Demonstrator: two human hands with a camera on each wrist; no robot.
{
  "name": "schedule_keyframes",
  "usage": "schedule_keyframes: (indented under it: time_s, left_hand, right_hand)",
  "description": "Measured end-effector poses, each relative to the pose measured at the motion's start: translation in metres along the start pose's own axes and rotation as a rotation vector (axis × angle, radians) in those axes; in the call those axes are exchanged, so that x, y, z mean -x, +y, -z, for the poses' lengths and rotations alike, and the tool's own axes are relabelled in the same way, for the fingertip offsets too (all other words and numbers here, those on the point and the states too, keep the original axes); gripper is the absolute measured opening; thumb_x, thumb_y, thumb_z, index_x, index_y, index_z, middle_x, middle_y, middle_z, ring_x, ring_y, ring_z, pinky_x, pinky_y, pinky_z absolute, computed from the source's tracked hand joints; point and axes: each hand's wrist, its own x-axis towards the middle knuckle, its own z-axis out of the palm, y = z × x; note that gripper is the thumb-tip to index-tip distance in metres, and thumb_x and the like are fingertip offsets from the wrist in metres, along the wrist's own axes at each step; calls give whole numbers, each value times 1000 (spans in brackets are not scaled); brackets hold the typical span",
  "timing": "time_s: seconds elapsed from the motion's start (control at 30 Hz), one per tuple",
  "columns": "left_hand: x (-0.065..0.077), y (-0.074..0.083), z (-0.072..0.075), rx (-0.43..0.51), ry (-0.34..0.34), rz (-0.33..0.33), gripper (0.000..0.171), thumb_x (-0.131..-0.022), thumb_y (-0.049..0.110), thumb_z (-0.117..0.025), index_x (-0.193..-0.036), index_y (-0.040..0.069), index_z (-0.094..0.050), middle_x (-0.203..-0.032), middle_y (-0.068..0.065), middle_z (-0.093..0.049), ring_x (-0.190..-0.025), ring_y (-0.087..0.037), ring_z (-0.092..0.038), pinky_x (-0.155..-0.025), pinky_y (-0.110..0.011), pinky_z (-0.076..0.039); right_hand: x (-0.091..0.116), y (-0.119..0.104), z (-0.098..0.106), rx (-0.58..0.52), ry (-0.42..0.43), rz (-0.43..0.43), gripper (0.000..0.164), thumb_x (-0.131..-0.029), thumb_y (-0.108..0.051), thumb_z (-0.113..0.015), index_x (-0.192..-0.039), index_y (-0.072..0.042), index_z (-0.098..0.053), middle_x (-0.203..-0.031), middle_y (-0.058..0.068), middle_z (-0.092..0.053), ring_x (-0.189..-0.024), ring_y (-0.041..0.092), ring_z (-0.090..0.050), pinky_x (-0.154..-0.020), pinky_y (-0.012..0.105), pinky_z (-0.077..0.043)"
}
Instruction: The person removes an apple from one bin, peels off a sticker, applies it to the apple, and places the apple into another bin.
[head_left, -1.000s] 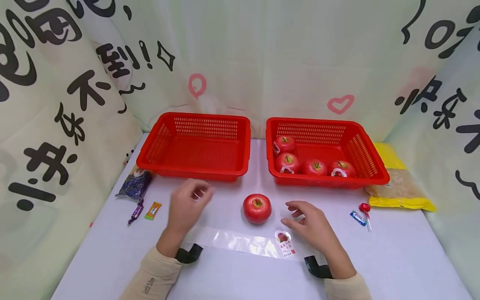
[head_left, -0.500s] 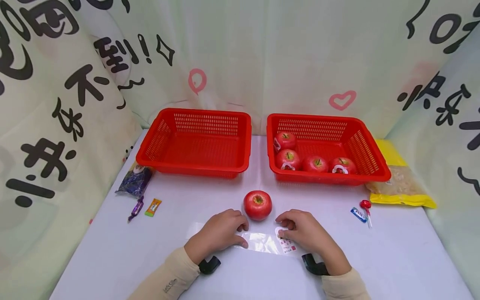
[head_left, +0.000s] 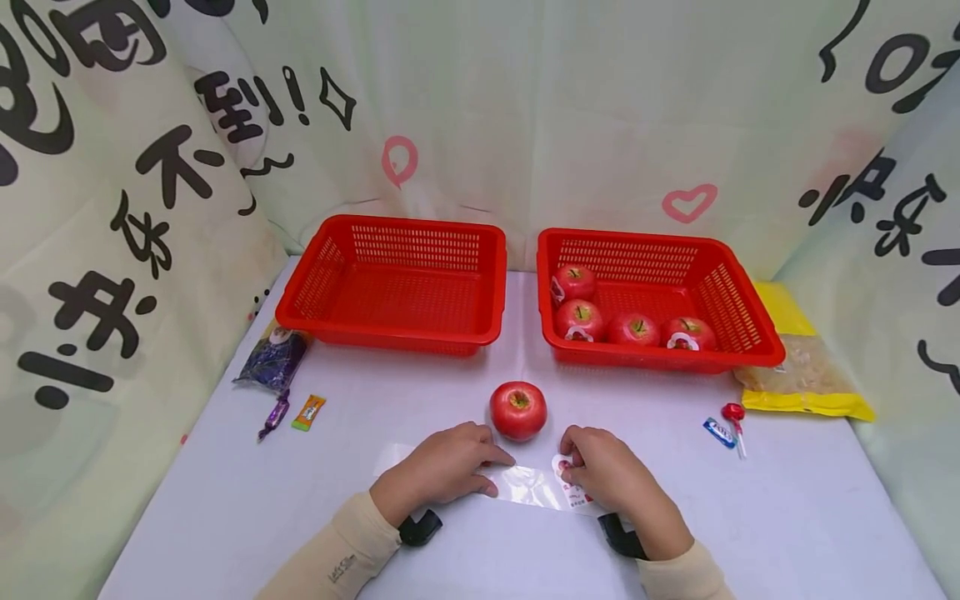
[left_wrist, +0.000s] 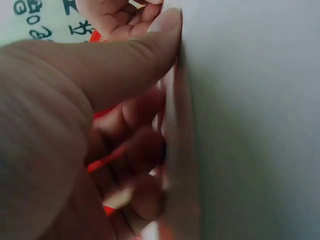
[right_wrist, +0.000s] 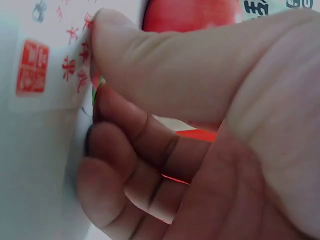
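A red apple stands on the white table just beyond my two hands. In front of it lies a clear plastic strip bearing a white sticker with red print near its right end. My left hand presses on the strip with thumb and forefinger spread. At the sticker, my right hand pinches with thumb and forefinger, covering part of it. The right wrist view shows the thumb against the printed sticker, other fingers curled below.
Behind stand two red baskets: the left basket is bare inside, the right basket holds several apples. A dark snack bag and wrapped candies lie left. A lollipop, a blue candy and a yellow bag lie right.
My left hand has come down from near the left basket onto the strip, its forefinger now stretched out. My right hand has lowered from beside the apple onto the sticker.
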Motion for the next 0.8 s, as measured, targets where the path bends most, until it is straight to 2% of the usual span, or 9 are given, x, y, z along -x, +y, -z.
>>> schedule_keyframes:
  time_s: [0.07,0.13,0.27,0.37,0.5,0.63,0.73,0.8]
  left_hand:
    - [1,3,1,-59,31,42,50,-82,48,-89,-126,29,-75,-110,6,-66,-103,-9,-57,-81,-23,-55]
    - [2,6,1,-127,58,81,49,-80,52,-89,-117,25,-74,-109,4,-67,-100,-12,-56,-79,-25,-55]
    - [2,11,3,-184,49,136,41,-78,55,-90,-93,22,-68,-88,5,-64,-85,-12,-52,-68,-25,-47]
    - [1,11,3,-182,34,142,40,-79,54,-89,-80,25,-62,-83,6,-59,-82,-11,-48,-66,-25,-44]
    - [2,13,3,-166,44,160,41,-77,53,-90,-91,23,-66,-93,3,-58,-87,-12,-49,-69,-23,-47]
    - [3,14,6,-99,39,205,53,-73,48,-95,-110,20,-69,-100,0,-62,-89,-12,-53,-75,-24,-54]
    - [4,10,9,-37,14,209,51,-74,43,-96,-111,20,-69,-97,2,-62,-87,-11,-56,-78,-26,-55]
    - [5,7,10,-9,-3,188,46,-76,39,-95,-108,20,-69,-93,5,-63,-84,-10,-57,-79,-27,-55]
  right_hand:
    - [0,-1,-1,26,5,-6,27,-82,-15,-90,-101,-17,-71,-87,-1,-62,-85,17,-55,-79,36,-58]
    - [1,-1,-2,52,15,-4,27,-81,-17,-91,-100,-18,-72,-90,-1,-63,-87,17,-55,-84,39,-60]
    - [2,1,0,55,30,-2,27,-81,-18,-92,-100,-18,-73,-93,-2,-64,-90,16,-57,-88,42,-61]
    - [4,3,2,32,48,-3,29,-82,-21,-92,-104,-17,-74,-95,-3,-65,-91,15,-59,-91,44,-61]
    - [6,5,5,5,87,-2,31,-84,-23,-90,-110,-16,-75,-99,-3,-68,-94,15,-62,-94,46,-61]
    - [5,7,7,-2,96,10,34,-83,-21,-91,-112,-14,-76,-100,-1,-69,-95,16,-63,-94,46,-62]
    - [5,8,7,-5,80,35,34,-82,-22,-91,-112,-14,-77,-101,-2,-71,-96,15,-63,-94,46,-61]
    - [4,7,6,-11,62,53,33,-82,-24,-91,-112,-16,-78,-99,-4,-70,-94,14,-62,-92,44,-61]
